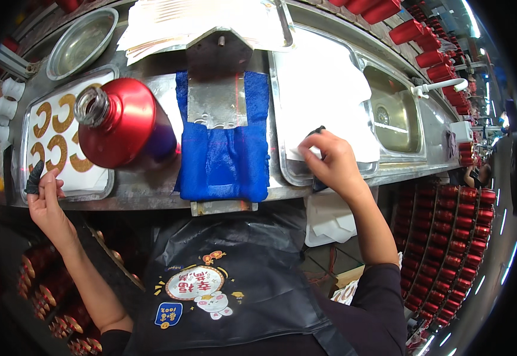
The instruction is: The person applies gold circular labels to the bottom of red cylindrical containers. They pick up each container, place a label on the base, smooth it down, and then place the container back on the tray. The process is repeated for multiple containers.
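My left hand point(48, 199) is at the front edge of a metal tray point(109, 188) of gold C-shaped pieces point(55, 149). A black cover sits on one raised finger; the fingers are apart, with nothing visible in them. To its right a glossy red bottle point(119, 127), bluish-purple lower down, appears to stand with its clear neck uncapped. My right hand point(335, 163) hovers over white sheets point(315, 89) on another tray, thumb and forefinger pinched together; whether a sheet is between them is unclear. Between the hands, a blue cloth point(223, 169) covers part of a metal stand point(220, 98).
At the back left is a round metal bowl point(83, 44). A stack of printed sheets point(169, 21) lies behind the stand. The sink point(389, 113) and white tap point(442, 86) are on the right. Rows of red bottles point(442, 249) stand beyond the counter's right front.
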`<state>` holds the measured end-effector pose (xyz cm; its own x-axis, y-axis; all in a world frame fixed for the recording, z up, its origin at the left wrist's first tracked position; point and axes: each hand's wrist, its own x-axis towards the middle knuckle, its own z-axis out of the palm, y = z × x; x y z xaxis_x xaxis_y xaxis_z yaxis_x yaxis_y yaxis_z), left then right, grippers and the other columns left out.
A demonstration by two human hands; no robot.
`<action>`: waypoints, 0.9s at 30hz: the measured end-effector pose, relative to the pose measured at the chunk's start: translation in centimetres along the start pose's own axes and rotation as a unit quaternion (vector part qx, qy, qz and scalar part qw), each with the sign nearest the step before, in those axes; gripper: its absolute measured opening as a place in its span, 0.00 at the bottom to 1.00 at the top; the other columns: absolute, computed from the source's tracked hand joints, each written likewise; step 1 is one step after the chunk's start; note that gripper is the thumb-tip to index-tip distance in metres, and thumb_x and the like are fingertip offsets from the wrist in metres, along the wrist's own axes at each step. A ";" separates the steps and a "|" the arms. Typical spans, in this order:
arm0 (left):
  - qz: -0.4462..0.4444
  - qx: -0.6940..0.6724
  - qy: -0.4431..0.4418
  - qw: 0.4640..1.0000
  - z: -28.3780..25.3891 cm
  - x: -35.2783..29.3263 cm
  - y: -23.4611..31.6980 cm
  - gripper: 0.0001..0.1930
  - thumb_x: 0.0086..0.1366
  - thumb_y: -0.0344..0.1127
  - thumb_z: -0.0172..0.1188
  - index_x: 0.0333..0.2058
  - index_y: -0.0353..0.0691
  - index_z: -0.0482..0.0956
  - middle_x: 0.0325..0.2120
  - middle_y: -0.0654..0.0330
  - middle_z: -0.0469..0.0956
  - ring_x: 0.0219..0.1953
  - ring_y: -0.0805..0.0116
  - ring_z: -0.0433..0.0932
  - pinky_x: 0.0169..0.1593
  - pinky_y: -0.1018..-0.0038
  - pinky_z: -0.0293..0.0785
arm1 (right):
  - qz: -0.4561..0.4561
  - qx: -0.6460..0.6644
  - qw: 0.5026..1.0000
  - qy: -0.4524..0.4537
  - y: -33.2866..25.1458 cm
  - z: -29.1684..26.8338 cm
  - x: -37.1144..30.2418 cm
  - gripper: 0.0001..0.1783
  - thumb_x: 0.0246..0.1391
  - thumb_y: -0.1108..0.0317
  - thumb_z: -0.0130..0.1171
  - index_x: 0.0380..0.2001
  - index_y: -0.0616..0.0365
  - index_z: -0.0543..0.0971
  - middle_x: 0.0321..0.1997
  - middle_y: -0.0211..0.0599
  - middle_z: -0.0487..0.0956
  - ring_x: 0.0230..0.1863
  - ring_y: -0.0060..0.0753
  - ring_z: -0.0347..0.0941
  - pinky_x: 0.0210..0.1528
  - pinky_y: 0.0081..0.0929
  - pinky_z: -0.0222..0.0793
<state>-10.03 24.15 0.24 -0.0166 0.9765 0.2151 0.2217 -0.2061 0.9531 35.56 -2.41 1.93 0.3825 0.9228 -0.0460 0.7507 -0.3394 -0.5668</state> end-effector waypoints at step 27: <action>0.006 0.015 -0.032 0.999 -2.5 4.7 -3.1 0.13 0.71 0.34 0.61 0.46 0.30 0.83 0.40 0.59 0.84 0.36 0.80 0.77 0.40 0.81 0.71 | 0.360 -0.327 0.637 0.597 10.7 -23.2 -32.5 0.16 0.67 0.60 0.52 0.41 0.63 0.80 0.42 0.47 0.84 0.43 0.43 0.81 0.49 0.36 0.75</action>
<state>-13.22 29.26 -1.22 0.0484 0.9762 0.2114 0.2506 -0.2168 0.9435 43.66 -40.30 16.43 0.5985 -0.1800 0.7806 0.0632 -0.9608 -0.2701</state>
